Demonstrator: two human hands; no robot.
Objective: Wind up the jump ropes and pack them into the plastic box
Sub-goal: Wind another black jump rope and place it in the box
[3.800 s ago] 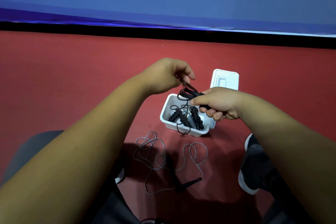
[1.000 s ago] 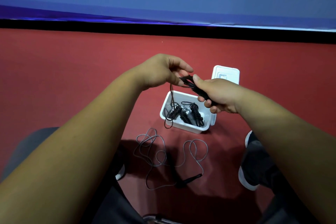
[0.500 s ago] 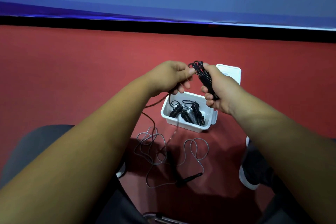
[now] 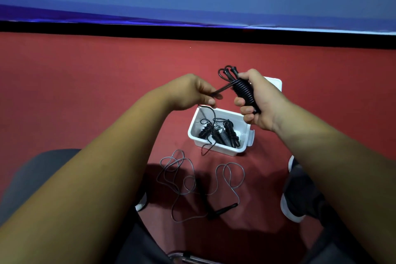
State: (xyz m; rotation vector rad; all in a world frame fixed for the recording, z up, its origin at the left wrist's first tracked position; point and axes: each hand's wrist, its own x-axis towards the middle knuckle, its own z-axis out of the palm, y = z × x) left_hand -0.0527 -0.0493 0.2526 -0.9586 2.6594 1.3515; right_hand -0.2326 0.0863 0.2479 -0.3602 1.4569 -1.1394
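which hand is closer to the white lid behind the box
Right. The right hand overlaps the lid, held just in front of it; the left hand is farther off to its left.

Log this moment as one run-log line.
step: wind rope | right hand grips wound black rope | left hand pinches its cord | plastic box open, wound ropes inside | loose jump rope on floor

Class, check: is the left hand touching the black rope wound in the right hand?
Touching. The head view shows the left hand pinching the free end of the black rope.
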